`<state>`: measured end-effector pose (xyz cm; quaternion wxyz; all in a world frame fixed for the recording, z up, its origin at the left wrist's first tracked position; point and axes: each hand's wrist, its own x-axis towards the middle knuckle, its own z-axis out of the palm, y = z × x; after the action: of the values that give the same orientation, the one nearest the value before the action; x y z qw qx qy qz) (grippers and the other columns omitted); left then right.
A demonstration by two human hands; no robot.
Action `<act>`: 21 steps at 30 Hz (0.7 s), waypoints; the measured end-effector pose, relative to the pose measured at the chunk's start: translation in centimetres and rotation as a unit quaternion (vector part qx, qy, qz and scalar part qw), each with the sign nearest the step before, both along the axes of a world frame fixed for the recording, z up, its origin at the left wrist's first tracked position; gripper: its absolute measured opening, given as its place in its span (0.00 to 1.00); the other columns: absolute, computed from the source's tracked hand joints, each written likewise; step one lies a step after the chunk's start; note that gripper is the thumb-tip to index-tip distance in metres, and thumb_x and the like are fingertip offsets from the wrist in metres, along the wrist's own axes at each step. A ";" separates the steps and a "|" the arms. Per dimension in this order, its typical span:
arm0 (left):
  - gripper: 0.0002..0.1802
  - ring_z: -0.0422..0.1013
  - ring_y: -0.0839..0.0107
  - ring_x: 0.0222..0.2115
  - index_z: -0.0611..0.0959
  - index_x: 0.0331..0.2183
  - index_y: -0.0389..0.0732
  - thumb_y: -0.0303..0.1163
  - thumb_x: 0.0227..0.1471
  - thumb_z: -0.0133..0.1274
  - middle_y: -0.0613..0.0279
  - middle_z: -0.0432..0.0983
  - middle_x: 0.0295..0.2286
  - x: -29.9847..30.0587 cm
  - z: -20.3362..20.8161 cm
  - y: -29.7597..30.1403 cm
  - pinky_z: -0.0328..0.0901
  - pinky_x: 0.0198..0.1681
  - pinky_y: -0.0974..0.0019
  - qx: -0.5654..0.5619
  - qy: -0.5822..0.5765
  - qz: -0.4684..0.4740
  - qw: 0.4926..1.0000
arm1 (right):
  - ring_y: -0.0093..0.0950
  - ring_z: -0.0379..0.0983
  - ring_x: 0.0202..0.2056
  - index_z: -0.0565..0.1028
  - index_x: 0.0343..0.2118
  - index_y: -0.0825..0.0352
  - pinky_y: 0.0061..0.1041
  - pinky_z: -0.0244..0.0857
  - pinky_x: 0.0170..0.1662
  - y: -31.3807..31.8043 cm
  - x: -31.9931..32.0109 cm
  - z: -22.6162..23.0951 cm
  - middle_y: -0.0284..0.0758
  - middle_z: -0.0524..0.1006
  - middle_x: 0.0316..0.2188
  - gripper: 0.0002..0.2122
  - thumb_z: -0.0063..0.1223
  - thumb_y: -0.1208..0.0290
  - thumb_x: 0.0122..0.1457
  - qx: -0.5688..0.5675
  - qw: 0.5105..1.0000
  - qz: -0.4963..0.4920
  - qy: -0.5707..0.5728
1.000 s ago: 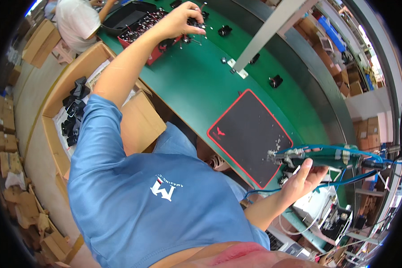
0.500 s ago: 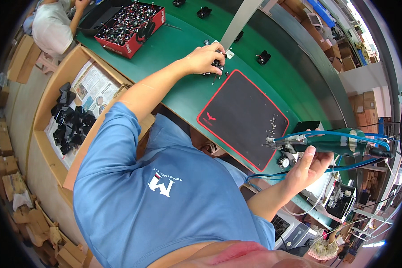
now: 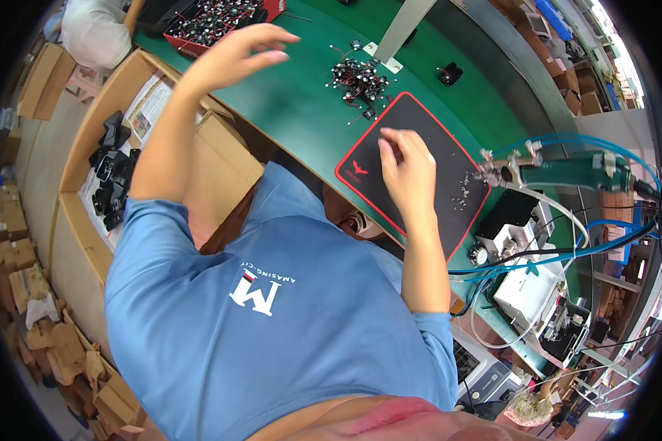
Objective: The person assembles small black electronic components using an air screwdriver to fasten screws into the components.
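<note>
In the head view, the person's left hand (image 3: 234, 62) hangs in the air over the green surface (image 3: 294, 106), near the red box (image 3: 273, 7) heaped with small wired parts (image 3: 213, 20); its fingers reach forward, spread from the thumb, with nothing visible between them. The right hand (image 3: 410, 173) is over the black mat (image 3: 449, 154) with the red border, fingers bent and the thumb a little apart from them, nothing visible in that gap either. Beyond the right hand, a loose pile (image 3: 360, 79) of small black parts with red and dark wires and pale ends lies on the surface, between the mat's far left corner and the foot of a metal post (image 3: 404, 29). Pale bits (image 3: 463, 187) are scattered at the mat's right side, just beside the metal tip of a green tool (image 3: 566, 173) with blue hoses. A single black piece (image 3: 450, 73) sits farther back. At the person's left, a cardboard box (image 3: 72, 220) holds black pieces (image 3: 112, 173); another person (image 3: 95, 33) is beyond it.
</note>
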<state>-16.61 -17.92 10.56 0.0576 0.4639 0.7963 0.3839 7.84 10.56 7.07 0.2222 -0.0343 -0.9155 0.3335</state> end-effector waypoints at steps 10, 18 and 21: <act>0.21 0.76 0.74 0.46 0.79 0.56 0.38 0.36 0.65 0.55 0.62 0.80 0.48 5.8 -1.0 -24.5 0.69 0.51 0.67 0.093 -0.125 0.387 0.909 | 0.43 0.76 0.49 0.79 0.48 0.65 0.38 0.74 0.51 0.9 -6.1 -6.7 0.39 0.79 0.49 0.13 0.52 0.75 0.61 0.268 0.963 0.021 -0.024; 0.28 0.72 0.54 0.54 0.81 0.55 0.48 0.32 0.51 0.65 0.56 0.78 0.51 7.1 -9.4 -34.4 0.67 0.57 0.54 -0.275 -0.060 0.454 0.845 | 0.44 0.77 0.43 0.79 0.46 0.67 0.41 0.73 0.45 -0.1 -6.1 -5.2 0.43 0.78 0.42 0.11 0.52 0.77 0.62 0.236 0.971 0.038 -0.018; 0.32 0.66 0.55 0.61 0.80 0.56 0.55 0.34 0.48 0.68 0.57 0.72 0.58 8.7 -8.1 -28.9 0.61 0.61 0.46 -0.423 -0.057 0.472 0.771 | 0.41 0.78 0.40 0.80 0.46 0.65 0.38 0.73 0.42 0.0 -2.0 -2.8 0.42 0.77 0.41 0.12 0.54 0.80 0.60 0.075 0.996 0.039 -0.029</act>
<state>-7.91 -46.85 2.42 0.1053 -0.0642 0.9923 0.0128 5.80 10.53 4.27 0.1846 0.0084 -0.9447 0.2709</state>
